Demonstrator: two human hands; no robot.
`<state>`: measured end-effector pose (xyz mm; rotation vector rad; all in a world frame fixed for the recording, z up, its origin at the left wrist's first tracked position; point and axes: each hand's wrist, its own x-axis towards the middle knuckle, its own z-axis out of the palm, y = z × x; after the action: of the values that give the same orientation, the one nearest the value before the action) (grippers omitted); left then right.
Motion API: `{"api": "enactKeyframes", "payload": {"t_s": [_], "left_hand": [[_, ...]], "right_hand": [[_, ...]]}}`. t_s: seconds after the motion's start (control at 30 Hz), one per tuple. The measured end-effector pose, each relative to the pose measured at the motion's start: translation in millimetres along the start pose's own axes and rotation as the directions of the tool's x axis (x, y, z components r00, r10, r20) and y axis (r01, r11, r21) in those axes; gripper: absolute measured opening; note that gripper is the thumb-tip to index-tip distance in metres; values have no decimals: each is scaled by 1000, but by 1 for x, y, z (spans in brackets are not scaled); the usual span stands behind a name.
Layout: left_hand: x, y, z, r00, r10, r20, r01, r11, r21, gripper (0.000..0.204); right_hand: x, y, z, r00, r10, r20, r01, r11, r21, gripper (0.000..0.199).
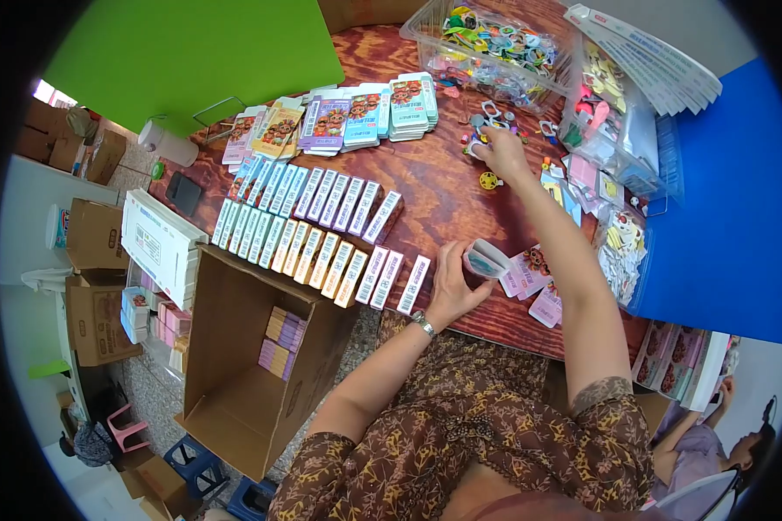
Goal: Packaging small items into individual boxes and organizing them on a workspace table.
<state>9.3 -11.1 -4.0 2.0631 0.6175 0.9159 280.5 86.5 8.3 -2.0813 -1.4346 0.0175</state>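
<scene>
My left hand [450, 286], with a watch on its wrist, is wrapped round a small pink carton [487, 259] whose top is open toward me. My right hand [502, 156] reaches across the table, fingers pinched among a loose group of small colourful trinkets [493, 113]. What lies between those fingertips is too small to make out. Just below them is a yellow round trinket [491, 181]. Flat pink cartons [526, 273] lie to the right of the carton in my left hand.
Rows of filled-out small boxes [321, 260] stand at left, with stacks of flat cartons [365, 113] behind. Clear bins [487, 74] of trinkets line the far and right sides. An open cardboard box [235, 347] stands below the table edge. Another person [699, 451] sits at lower right.
</scene>
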Motion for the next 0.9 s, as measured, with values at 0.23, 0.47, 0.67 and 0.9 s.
{"api": "enactKeyframes", "payload": {"t_s": [0.23,0.47,0.67,0.9], "left_hand": [[-2,-4,3,999,24,-28,-25,1000,-7,82],[1,-7,0,986,-137,90,143,987,-74,75],[6,0,2,986,-142,87,146,988,-48,77],[2,-7,9,998,-63,31,65,996,-63,82]], "right_hand": [[-2,-21,5,971,59,230,8,960,-279,20],[-43,-93,-133,881,-116,459,21,978,207,28],[-102,-134,-161,764,-366,532,175,910,376,23],[-147,-138,-131,749,-541,381,627,765,-146,27]]}}
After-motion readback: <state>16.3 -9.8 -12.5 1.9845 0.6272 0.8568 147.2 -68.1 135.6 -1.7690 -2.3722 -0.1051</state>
